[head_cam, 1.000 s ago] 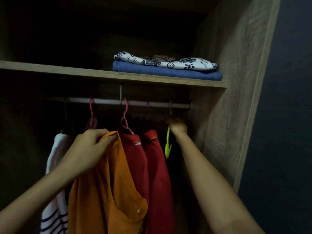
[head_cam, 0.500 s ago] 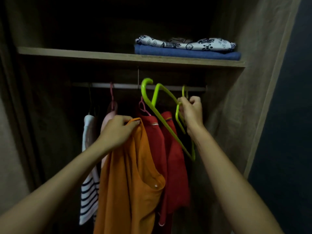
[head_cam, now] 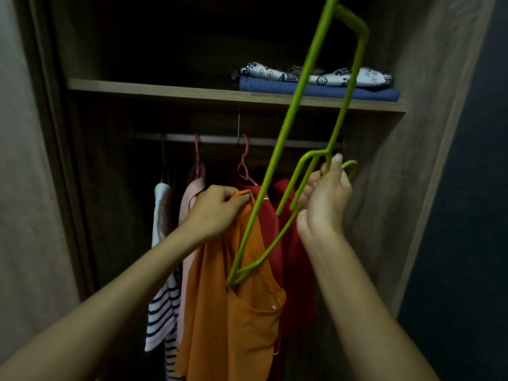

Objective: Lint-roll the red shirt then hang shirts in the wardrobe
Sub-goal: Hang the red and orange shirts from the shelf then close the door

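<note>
Hanger [head_cam: 291,111] now off rail, entering orange top [head_cam: 220,312]

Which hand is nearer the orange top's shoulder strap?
Left. The left hand pinches the orange top at its strap; the right hand is off to its right, gripping the green hanger.

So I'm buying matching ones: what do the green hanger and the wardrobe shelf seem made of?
The green hanger looks like thin wire or rod with a smooth, matte green coating, probably plastic over metal: it is slim, evenly round and sharply bent. The shelf looks like wood-grain laminate board, matte, with a flat, straight front edge.
</note>
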Demonstrator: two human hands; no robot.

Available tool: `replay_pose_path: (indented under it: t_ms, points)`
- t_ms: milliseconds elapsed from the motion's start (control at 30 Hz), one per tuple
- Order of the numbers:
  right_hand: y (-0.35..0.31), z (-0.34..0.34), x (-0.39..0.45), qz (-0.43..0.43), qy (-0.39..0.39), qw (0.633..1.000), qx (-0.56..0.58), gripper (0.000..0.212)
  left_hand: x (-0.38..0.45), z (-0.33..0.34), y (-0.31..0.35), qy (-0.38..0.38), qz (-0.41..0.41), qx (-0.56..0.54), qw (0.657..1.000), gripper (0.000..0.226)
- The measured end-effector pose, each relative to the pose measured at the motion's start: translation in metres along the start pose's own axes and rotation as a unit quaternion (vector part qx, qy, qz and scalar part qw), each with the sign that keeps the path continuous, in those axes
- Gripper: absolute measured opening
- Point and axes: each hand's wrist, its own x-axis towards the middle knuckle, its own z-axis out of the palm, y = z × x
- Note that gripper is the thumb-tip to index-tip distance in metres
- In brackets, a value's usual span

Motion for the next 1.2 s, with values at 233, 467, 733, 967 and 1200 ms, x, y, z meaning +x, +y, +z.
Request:
replay_pose_path:
  t_ms: [233,467,733,967,1200]
  points:
    - [0.058,-0.051,-0.03,-0.186,-0.038,0.918,-0.347,0.037,-0.012,-0.032,0.014,0.024,0.018,-0.192,0.981,0.024]
    - [0.026,-0.095,-0.009,-0.275,-0.131,0.801,-0.516,0.03,-0.047,-0.064,-0.033,0.036,-0.032,-0.01,0.999,0.032]
    - [0.003,-0.086,0.012,-0.312,-0.149,0.759,-0.552,0.03,-0.068,-0.072,-0.023,0.083,0.034,0.108,0.99,0.028]
    - [0.029,-0.05,-0.046,-0.273,-0.379,0.618,-0.632,0.027,-0.054,-0.053,-0.013,0.053,0.044,0.143,0.987,0.033]
    - [0.026,-0.028,-0.054,-0.283,-0.425,0.639,-0.575,0.017,-0.043,-0.019,-0.005,0.033,0.065,0.171,0.983,0.042]
